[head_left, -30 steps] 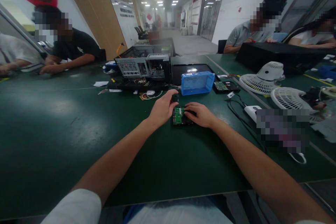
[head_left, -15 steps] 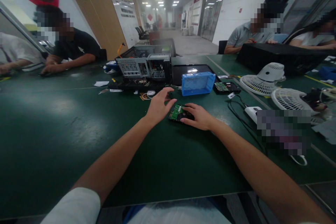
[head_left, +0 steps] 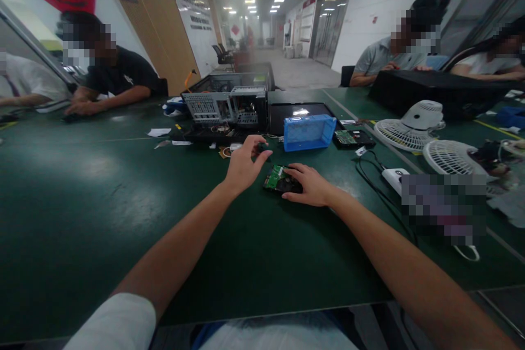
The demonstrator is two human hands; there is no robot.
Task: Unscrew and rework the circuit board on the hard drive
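Note:
A hard drive (head_left: 274, 179) lies on the green table with its green circuit board facing up. My right hand (head_left: 310, 185) holds its right side, thumb on the near edge and fingers over the top. Just to the left and beyond the drive, my left hand (head_left: 246, 167) pinches a small dark object (head_left: 261, 147) between thumb and fingers; its kind is mostly hidden. A blue plastic bin (head_left: 309, 134) stands on its side beyond my right hand. Behind my left hand is an opened computer case (head_left: 225, 106).
To the right are a second hard drive (head_left: 353, 139), a white power strip (head_left: 396, 179) with black cable, and white fan parts (head_left: 410, 126). A dark flat panel (head_left: 301, 110) lies behind the bin. Co-workers sit at the far left and right, one by a black case (head_left: 435, 90).
My left hand has closed its fingers on the small dark object and shifted slightly left. My right hand stays on the hard drive.

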